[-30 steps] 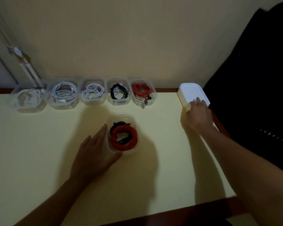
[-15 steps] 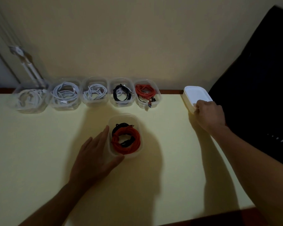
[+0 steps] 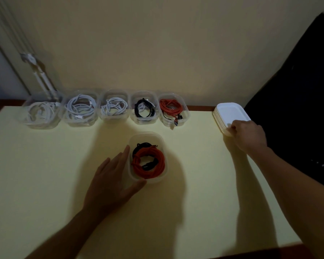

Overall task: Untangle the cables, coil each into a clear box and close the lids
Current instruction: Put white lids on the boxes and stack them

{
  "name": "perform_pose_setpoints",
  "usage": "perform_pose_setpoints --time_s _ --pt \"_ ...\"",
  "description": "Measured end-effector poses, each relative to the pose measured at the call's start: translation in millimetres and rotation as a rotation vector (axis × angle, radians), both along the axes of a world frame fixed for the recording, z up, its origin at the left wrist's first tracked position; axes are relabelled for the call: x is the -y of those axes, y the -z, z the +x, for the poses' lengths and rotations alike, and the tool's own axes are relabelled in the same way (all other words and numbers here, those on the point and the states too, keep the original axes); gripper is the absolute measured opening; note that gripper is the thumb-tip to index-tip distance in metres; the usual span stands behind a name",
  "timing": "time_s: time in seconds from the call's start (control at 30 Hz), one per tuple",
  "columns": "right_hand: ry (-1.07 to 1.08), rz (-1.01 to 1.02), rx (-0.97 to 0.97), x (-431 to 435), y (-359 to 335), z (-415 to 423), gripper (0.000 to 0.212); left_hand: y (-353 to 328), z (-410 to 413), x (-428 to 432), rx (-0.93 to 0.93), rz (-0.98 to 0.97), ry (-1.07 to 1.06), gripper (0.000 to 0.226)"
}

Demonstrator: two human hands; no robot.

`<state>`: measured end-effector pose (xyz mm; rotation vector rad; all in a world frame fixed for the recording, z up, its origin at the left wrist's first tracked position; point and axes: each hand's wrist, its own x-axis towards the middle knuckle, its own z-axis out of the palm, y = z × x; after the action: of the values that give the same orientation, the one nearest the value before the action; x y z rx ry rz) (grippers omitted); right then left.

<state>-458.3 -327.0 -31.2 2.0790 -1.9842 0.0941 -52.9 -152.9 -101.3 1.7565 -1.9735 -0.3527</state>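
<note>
Bracing open box [image 3: 148,136] — red-black coil [image 3: 151,171] inside — left hand [image 3: 110,182] spread; right hand [image 3: 249,135] pinching lids [image 3: 230,113].

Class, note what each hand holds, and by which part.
Right hand pinches the stack of lids at its near edge. Left hand rests flat against the box.

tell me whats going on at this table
A person is boxing coiled cables. The left hand rests against an open clear box holding a red and black coil. The right hand grips the stack of white lids at the far right edge. Five more filled boxes line the back, apparently unlidded.
</note>
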Motion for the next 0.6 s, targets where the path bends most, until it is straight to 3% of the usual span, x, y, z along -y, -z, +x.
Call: perform_pose_setpoints --time_s 0.3,0.47,0.6 --pt "-0.047 0.155 -0.253 -2.7 -8.4 15.5 0.019 0.9 -0.1 0.3 0.02 0.006 -0.002 0.106" --pt "-0.075 0.066 -0.001 5.1 0.1 2.0 0.03 -1.5 -0.7 -0.7 0.003 -0.005 -0.007 0.108" --pt "0.119 0.01 0.262 7.8 -0.6 5.2 0.047 -1.8 -1.2 -1.4 0.001 -0.008 -0.007 0.107"
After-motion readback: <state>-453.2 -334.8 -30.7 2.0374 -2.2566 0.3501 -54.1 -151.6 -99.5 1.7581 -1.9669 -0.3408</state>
